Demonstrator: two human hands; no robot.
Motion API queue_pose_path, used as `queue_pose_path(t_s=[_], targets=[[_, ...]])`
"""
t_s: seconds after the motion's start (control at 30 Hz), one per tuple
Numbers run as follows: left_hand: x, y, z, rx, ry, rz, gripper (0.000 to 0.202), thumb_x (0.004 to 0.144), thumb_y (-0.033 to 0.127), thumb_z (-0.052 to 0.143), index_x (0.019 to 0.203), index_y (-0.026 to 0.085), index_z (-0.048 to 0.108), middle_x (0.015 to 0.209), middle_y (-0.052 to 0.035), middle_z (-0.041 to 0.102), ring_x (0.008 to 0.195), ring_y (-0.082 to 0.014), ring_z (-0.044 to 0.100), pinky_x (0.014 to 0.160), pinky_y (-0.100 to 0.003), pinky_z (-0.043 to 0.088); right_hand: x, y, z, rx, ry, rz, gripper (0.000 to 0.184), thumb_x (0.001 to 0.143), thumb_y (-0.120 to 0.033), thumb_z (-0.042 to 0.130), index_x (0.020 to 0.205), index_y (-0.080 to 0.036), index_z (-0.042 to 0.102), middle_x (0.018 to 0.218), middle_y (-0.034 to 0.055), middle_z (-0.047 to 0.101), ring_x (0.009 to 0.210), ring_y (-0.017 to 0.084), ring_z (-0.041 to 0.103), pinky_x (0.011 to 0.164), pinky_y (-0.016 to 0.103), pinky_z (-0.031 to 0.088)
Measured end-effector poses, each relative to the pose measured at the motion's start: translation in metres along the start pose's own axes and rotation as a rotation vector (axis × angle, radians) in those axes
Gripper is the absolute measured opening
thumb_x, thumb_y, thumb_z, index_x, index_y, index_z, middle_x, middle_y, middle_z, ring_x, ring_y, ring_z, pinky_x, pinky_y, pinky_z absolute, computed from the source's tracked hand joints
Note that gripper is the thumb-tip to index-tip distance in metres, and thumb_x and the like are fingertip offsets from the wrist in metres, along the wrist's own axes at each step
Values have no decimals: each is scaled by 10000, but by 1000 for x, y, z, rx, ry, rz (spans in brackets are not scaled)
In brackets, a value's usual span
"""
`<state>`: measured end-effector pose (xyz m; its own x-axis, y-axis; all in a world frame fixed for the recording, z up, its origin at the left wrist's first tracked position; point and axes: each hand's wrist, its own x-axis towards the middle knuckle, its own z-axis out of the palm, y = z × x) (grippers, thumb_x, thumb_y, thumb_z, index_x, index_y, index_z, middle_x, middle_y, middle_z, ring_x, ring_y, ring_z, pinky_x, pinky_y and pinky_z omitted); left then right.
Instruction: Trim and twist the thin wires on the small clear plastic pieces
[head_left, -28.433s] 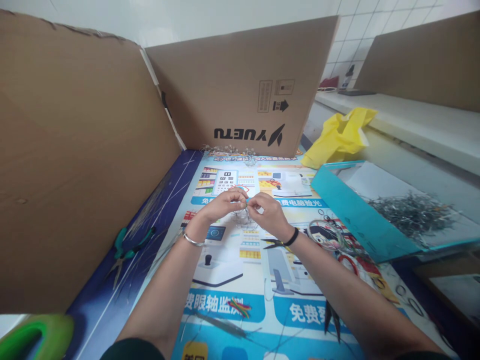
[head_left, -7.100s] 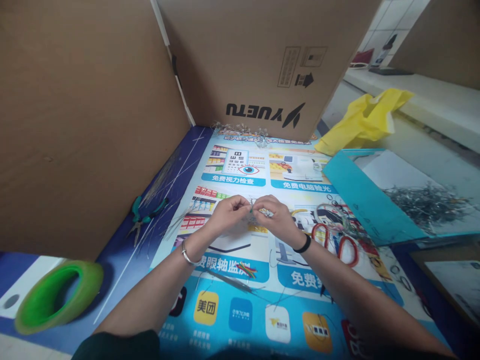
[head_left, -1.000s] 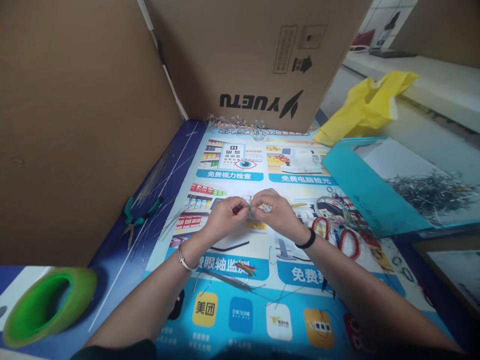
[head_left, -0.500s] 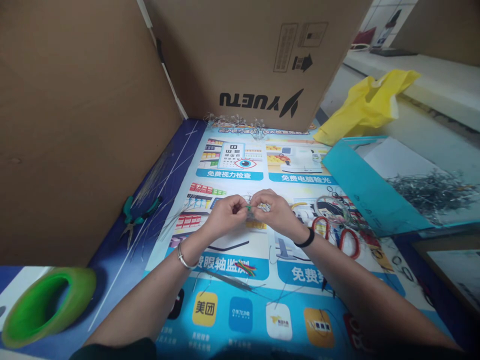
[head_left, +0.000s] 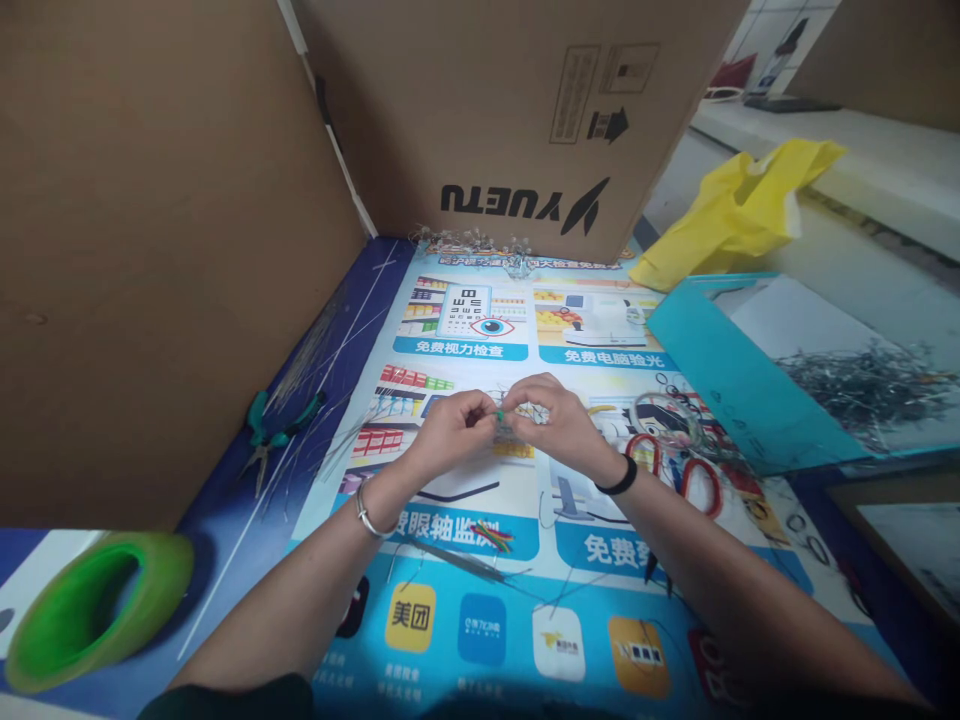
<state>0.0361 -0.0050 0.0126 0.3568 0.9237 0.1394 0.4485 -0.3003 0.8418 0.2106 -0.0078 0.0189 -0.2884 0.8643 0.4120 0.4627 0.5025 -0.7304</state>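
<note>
Over the middle of the printed mat, my left hand pinches a tiny green piece between thumb and forefinger. It seems to sit on a thin wire, though its exact kind is too small to make out. From the other side my right hand meets it, its forefinger and thumb tips curved around the green piece. Closer to me lies a small bunch of coloured strands, red, yellow and green. A bundle of thin grey wires rests just below the strands.
Teal-handled pliers and loose wires lie left; a green tape roll sits front left. Red-handled scissors and a teal box of tangled wire pieces are right. Cardboard panels wall the back and left.
My right hand's fingers have risen and arched slightly, and its wrist has shifted a little to the right. My left hand stays nearly still.
</note>
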Motion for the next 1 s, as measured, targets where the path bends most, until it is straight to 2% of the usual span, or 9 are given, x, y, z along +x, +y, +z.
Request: queue_pose_path(t_s=[0.5, 0.6, 0.77, 0.87, 1.0], targets=[[0, 1, -1, -42, -39, 48, 110, 729, 174, 476, 662, 148, 560, 605, 31, 505, 566, -76, 421, 527, -172, 328, 3, 5, 2, 36, -17, -6, 109, 699, -120, 575, 693, -221, 615, 797, 9, 636, 834, 169, 565, 833, 357, 416], [0, 0, 0, -40, -37, 50, 99, 724, 165, 476, 665, 147, 554, 606, 34, 502, 561, -72, 420, 524, -168, 327, 3, 4, 0, -23, 0, -43, 102, 710, -123, 582, 710, -220, 613, 793, 3, 633, 828, 166, 562, 829, 351, 409], [0, -1, 0, -15, -28, 46, 90, 697, 126, 470, 652, 149, 544, 588, 45, 497, 555, -68, 428, 526, -161, 327, -4, -3, -5, -198, 136, -164, 73, 744, -135, 588, 721, -201, 608, 718, 14, 607, 757, 162, 543, 759, 338, 413], [0, -1, -1, 1, -27, 43, 95, 686, 114, 469, 642, 151, 545, 580, 48, 498, 550, -66, 429, 525, -158, 327, -10, -6, -4, -300, 124, -259, 64, 772, -162, 585, 733, -199, 621, 684, 17, 603, 732, 165, 531, 739, 346, 406], [0, 0, -1, 10, -27, 46, 102, 685, 105, 467, 643, 151, 548, 584, 48, 502, 554, -65, 437, 532, -155, 334, -14, -6, 1, -399, 120, -298, 63, 793, -176, 576, 770, -191, 633, 720, 29, 623, 778, 179, 528, 745, 357, 396]])
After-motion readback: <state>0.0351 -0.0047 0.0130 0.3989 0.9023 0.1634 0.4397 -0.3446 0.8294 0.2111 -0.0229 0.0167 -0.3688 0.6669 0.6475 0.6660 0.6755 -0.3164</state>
